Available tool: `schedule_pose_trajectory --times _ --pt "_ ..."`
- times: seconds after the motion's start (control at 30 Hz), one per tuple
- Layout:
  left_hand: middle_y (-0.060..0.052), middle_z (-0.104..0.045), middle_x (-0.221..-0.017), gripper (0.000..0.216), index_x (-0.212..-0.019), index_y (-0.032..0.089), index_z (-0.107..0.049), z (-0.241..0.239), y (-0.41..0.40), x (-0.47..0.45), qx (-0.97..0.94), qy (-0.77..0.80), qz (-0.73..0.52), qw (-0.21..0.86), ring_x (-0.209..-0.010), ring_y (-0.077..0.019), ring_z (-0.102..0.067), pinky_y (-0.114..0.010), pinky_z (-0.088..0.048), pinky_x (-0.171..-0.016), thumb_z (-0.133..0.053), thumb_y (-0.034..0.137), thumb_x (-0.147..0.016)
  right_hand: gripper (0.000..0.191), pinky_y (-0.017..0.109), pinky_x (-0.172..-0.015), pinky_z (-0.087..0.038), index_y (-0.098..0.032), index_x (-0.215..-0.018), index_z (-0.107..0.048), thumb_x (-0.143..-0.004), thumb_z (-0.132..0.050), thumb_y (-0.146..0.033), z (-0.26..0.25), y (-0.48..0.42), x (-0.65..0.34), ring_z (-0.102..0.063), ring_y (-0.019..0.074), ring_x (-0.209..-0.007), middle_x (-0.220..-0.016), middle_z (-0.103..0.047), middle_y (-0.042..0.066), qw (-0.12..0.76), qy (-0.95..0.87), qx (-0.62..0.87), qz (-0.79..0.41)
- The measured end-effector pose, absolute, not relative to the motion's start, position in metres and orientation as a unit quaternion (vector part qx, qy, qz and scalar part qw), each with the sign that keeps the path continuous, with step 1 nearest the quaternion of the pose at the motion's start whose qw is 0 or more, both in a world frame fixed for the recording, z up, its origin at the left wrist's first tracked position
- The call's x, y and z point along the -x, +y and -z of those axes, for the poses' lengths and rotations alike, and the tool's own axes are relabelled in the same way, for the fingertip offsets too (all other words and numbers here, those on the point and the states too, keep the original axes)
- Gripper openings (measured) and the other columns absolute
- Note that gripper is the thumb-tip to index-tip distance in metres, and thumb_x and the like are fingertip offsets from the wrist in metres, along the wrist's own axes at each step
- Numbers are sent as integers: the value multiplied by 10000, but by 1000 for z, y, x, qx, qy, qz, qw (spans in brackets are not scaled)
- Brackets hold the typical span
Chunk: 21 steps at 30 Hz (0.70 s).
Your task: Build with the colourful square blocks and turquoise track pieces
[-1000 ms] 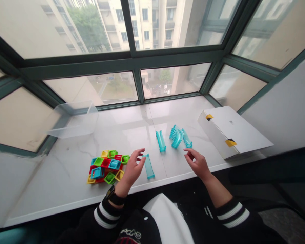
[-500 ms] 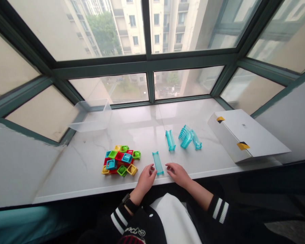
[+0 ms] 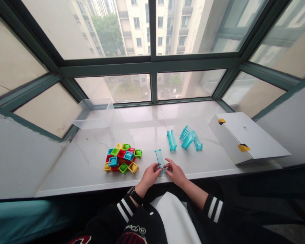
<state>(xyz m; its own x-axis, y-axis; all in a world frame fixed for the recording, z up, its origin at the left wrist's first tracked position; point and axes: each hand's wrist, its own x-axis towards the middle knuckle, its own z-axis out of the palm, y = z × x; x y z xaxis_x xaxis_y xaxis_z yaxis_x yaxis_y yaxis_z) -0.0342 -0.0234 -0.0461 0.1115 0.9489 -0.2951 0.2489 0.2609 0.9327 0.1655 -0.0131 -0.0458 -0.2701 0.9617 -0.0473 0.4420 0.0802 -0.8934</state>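
Your left hand (image 3: 149,176) and right hand (image 3: 177,173) both pinch the translucent teal plastic track piece (image 3: 159,157), hiding its near end.

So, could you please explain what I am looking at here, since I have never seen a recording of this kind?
There is no machine. A person wears a camera on the head, and it looks forward and down at their own two bare hands. The left hand and right hand together pinch the near end of a teal track piece at the front of a pale marble window ledge. On the ledge lie a pile of coloured blocks, more teal track pieces, a white box and a clear tub.
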Motion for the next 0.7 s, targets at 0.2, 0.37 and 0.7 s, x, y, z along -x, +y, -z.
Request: schedule_pose_trajectory --times 0.2,0.37,0.7 --pt "-141 -803 -1167 631 -1326 168 -674 42 -25 29 -457 548 -344 611 -1065 -306 -755 -416 -610 -838 -771 537 -824 408 430 -933 -603 -266 -1276 -699 -869 -693 -246 48 -11 -172 -761 244 -1001 -1087 -808 56 337 -644 504 -467" --pt "-158 -793 -1177 678 -1292 162 -685 41 -26 23 -427 534 -361 635 -1041 -305 -749 -376 -599 -742 -784 607 -790 344 399 -883 -603 -254 -1207 -736 -864 -714 -267 48 -13 -177 -729 221 -942 -1141 -751 73 348 -677 486 -429" --pt "-134 -802 -1141 540 -1226 159 -709 43 -36 28 -440 534 -388 609 -1057 -264 -741 -442 -570 -1003 -691 573 -879 181 370 -814 -555 -270 -1048 -768 -982 -603 -306 49 -19 -172 -675 220 -839 -938 -711 49 337 -718 500 -348"
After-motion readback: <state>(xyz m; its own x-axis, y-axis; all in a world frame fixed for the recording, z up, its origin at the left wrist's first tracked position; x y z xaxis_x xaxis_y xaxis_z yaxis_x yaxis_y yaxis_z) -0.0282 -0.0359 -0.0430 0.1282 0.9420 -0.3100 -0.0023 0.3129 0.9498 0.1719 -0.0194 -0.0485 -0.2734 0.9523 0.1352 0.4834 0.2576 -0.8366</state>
